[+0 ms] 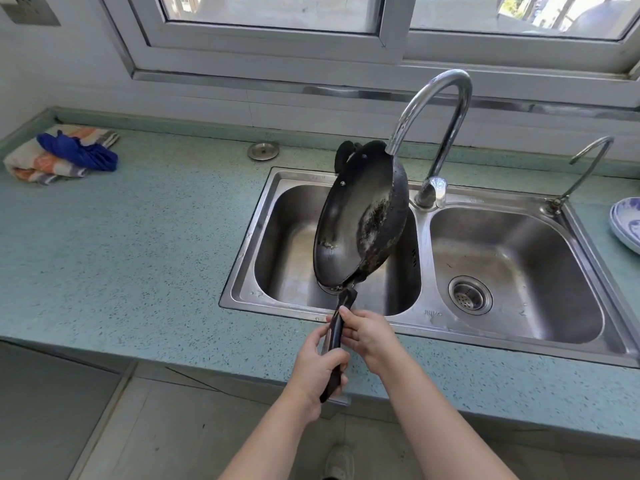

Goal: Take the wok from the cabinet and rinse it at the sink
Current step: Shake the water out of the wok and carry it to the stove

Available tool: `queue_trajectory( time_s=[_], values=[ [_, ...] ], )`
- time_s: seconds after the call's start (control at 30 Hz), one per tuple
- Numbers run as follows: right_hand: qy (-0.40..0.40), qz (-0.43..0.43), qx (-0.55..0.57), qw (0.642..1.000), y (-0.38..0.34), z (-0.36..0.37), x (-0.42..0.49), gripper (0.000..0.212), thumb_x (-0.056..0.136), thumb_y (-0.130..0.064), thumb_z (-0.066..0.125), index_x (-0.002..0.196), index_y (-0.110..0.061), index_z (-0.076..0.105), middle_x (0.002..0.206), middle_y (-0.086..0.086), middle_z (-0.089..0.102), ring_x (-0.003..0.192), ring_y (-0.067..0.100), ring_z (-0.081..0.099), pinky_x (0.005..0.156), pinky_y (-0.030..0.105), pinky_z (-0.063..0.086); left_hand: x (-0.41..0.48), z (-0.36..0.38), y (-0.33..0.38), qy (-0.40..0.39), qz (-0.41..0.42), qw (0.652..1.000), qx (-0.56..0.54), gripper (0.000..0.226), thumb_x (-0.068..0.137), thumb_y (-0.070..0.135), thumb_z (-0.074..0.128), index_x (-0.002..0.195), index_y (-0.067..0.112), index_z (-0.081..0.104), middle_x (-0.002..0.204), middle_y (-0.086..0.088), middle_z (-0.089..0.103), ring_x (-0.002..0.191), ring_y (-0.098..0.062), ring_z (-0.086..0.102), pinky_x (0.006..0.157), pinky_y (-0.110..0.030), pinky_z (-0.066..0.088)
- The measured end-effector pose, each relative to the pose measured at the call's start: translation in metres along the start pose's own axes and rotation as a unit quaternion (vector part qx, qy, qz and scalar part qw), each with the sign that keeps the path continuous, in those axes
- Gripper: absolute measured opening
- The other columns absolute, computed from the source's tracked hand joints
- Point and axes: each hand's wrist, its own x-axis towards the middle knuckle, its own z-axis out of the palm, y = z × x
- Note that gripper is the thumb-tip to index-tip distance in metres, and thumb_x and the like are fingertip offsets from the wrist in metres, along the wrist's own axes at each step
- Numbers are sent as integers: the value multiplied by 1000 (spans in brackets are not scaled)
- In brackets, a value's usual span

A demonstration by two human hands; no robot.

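Head view: left hand (320, 363) and right hand (367, 332) clasp the wok (356, 220) by its handle, tilted over the sink (427, 318), likely to drain.

observed black wok (353, 216) tilted steeply over the left basin (287, 237) of a double steel sink (426, 311), far rim just beside the tall faucet (446, 109) spout. noted dark speckled patch on inner wall. found both hands on the long handle (336, 334): left hand (320, 358) gripping the rear, right hand (369, 332) holding further forward. recorded bundled cloths (52, 157) on counter (156, 254) at left, blue-patterned plates (627, 223) at right edge.
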Motion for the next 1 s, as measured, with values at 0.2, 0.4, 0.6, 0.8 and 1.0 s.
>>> queue_trajectory(
  time_s=[0.2,0.4,0.6,0.8,1.0],
  values=[
    [20,6,13,1000,-1,-2,-6,31,96,-11,43,108,13,57,79,16,61,67,25,59,67,31,50,0,9,0,-9,4,1000,5,49,75,-6,54,107,31,51,45,0,53,34,-14,45,36,-18,37],
    [27,12,6,1000,1,-2,-9,27,96,-10,39,105,8,58,73,15,58,62,25,57,56,30,49,2,13,-7,5,3,1000,10,45,77,-3,59,106,30,52,47,1,56,35,-14,47,36,-20,40],
    [16,16,3,1000,6,-2,-8,11,92,-6,48,96,-2,57,71,13,57,62,24,56,54,30,48,0,18,-14,35,34,998,29,59,77,0,62,110,48,51,58,5,66,38,-14,53,37,-22,42],
    [29,23,-32,999,6,2,-3,27,87,-10,58,108,5,51,104,29,64,85,33,62,82,48,52,2,22,-8,47,20,995,81,66,71,7,61,117,50,42,61,0,64,35,-15,52,38,-24,45],
    [65,-42,-95,992,7,7,-1,30,83,-14,64,104,-1,48,79,9,63,68,21,61,60,30,49,3,21,-1,47,70,992,96,45,59,16,59,97,41,62,49,3,60,36,-16,48,39,-26,41]
  ],
)
